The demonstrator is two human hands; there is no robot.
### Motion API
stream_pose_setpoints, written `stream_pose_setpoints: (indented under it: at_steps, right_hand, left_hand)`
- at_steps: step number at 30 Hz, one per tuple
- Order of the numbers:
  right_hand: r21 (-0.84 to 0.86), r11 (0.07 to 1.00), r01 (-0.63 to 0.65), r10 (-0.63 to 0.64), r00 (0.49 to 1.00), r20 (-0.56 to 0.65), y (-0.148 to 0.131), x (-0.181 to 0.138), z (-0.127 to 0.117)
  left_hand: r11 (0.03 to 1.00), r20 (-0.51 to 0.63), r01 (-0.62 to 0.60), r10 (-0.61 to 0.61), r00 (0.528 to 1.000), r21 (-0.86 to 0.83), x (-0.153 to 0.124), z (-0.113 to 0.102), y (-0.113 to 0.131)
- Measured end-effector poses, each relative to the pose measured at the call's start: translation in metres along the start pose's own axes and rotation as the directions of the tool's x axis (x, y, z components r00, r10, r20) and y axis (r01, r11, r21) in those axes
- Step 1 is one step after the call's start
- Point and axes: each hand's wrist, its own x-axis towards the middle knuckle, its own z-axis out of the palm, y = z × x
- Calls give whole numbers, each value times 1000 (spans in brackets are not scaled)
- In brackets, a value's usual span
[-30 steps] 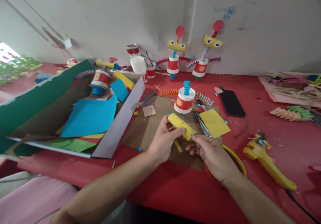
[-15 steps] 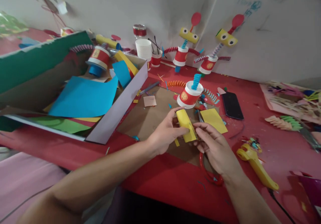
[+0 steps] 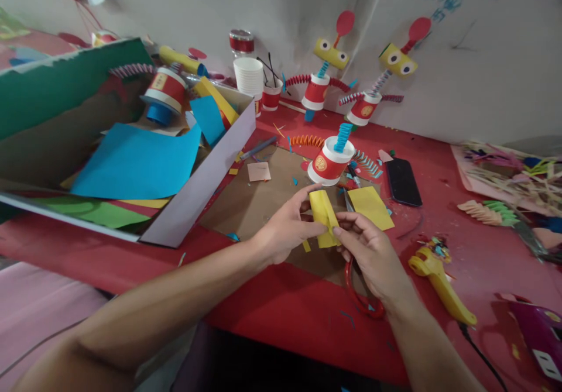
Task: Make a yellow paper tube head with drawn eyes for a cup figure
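Well left of the red-and-white cup [image 3: 329,164], we have the box [image 3: 202,187], its walls keeping loose coloured sheets together. The brown cardboard [image 3: 246,205] spreads leftward and nearer us from the cup, perhaps to shield the desk [image 3: 263,310]. Our left hand [image 3: 287,231], nearer us than the cup, has its fingers part-curled around the yellow paper roll [image 3: 322,209], thumb pressed on it, probably so it cannot spring open. The roll sits just in front of the cup. On the cup's near right, our right hand [image 3: 373,257] has its fingers nearly closed, pinching the roll's right edge, seemingly to steady it. The scissors [image 3: 349,286] show partly beneath that hand. Right of the cup lie the yellow sheet [image 3: 371,205], the phone [image 3: 404,181] and, nearer us, the glue gun [image 3: 443,286], likely left within reach.
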Motion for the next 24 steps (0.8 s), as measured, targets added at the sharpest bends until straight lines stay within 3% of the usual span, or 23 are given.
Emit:
stream_pose_setpoints:
  at_steps: [11, 18, 24]
  right_hand:
    - [-85, 994, 61, -61, 998, 0, 3, 1, 0]
    - [-119, 984, 133, -133, 991, 8, 2, -2, 6]
    - [-113, 975, 194, -212, 960, -183, -1, -5, 1]
  left_hand:
    - [994, -15, 77, -79, 997, -78, 0, 1, 3]
    - [990, -67, 64, -73, 995, -123, -1, 3, 2]
    - [964, -176, 14, -62, 982, -264, 2, 3, 4]
